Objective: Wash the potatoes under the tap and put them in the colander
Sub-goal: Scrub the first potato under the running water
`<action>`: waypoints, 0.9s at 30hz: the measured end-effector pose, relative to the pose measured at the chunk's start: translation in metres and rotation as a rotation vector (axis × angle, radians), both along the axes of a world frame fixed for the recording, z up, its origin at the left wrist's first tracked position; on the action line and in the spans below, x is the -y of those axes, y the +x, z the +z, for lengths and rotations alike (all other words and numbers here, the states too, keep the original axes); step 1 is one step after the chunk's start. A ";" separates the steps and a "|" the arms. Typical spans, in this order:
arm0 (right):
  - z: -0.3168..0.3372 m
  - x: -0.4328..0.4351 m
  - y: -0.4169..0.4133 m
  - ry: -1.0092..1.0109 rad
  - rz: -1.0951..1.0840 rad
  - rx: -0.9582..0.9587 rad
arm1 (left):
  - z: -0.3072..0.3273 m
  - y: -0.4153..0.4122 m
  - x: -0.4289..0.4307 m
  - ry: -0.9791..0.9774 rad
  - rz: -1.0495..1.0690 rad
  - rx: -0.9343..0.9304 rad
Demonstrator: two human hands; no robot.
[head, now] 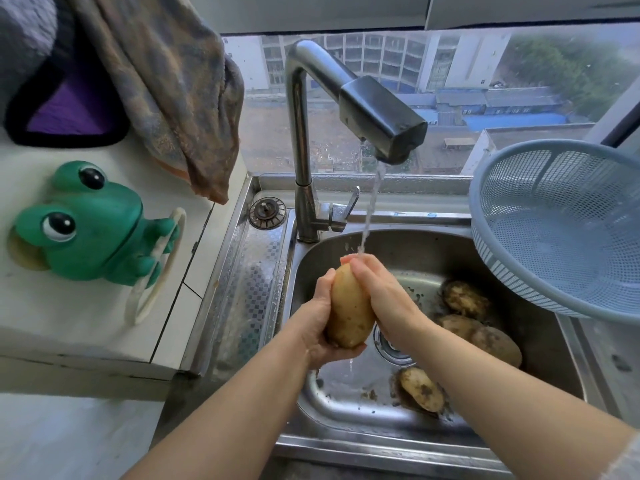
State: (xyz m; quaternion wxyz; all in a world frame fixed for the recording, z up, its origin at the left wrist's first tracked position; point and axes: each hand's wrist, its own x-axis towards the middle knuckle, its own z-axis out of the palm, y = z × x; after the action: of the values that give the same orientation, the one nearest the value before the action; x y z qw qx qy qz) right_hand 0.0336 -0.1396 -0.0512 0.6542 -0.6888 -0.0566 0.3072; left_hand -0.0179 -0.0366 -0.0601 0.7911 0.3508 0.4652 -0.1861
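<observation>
No word, brand, number or sign can be read anywhere here. The only marks are a few faint blue scribbles on the back ledge of the sink (412,214), just behind the tap's (304,140) stream, and they are too small and smeared to make out.

Both hands meet over the sink (304,393) middle. Just right of the right hand (384,299), 3 dirty potatoes (465,299) crowd the basin floor; a 4th (422,389) lies below its wrist. The colander (561,230) overhangs the rim above right. The tap (381,116) hangs directly above. Below the left hand (320,320), the basin floor lies bare.
</observation>
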 end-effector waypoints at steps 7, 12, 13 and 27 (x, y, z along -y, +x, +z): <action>0.006 -0.009 0.003 -0.079 0.092 0.063 | 0.006 0.004 -0.007 -0.041 0.041 -0.034; -0.016 0.012 0.003 -0.220 0.283 0.580 | 0.011 0.007 -0.018 -0.267 -0.057 -0.040; -0.019 0.013 0.004 -0.226 0.265 0.655 | 0.012 0.007 -0.018 -0.282 -0.088 -0.032; -0.018 -0.006 0.016 0.019 -0.121 -0.010 | 0.005 0.012 -0.001 0.317 -0.126 0.365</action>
State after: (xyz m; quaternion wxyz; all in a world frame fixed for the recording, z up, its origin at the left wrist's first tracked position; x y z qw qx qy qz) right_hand 0.0500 -0.1334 -0.0689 0.6783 -0.6832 -0.0147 0.2700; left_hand -0.0054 -0.0357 -0.0552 0.7841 0.5265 0.3151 -0.0931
